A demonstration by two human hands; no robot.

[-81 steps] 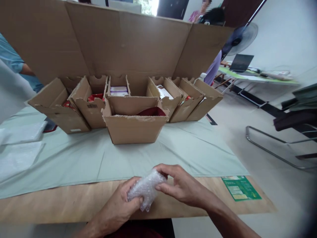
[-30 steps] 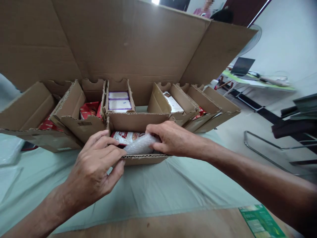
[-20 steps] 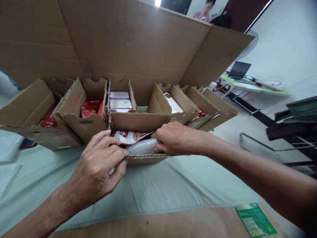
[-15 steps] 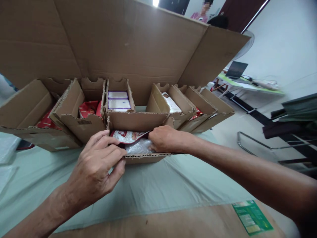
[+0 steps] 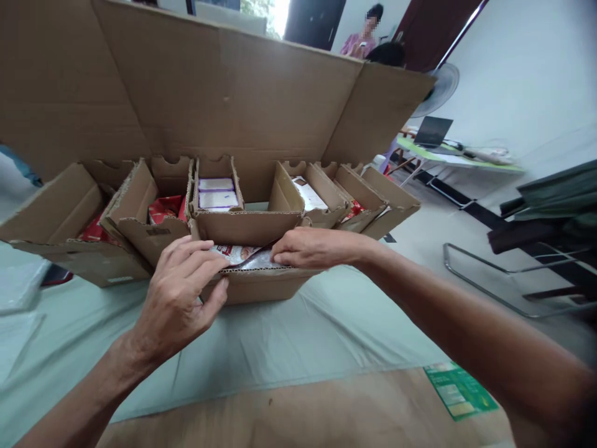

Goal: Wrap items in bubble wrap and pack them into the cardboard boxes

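A small cardboard box (image 5: 259,288) stands at the front of the row. Inside it lie a white and dark-red printed food packet (image 5: 237,252) and some clear bubble wrap (image 5: 263,260). My left hand (image 5: 184,283) is at the box's front left corner, thumb outside the front wall and fingers over the rim, their tips by the packet. From the right, my right hand (image 5: 308,247) reaches in with curled fingers, pinching the packet's raised dark edge; its fingertips are partly hidden.
Behind are several open cardboard bins (image 5: 247,221) with red bags (image 5: 165,210) and white purple-edged packs (image 5: 217,194). A tall cardboard panel (image 5: 224,93) rises behind them. A green sheet (image 5: 461,391) lies front right. Beyond are a laptop (image 5: 433,132), a fan and a person.
The view has shifted, showing more of the room above the panel. My right hand has moved slightly up and left over the packet; the left hand stays at the box corner.
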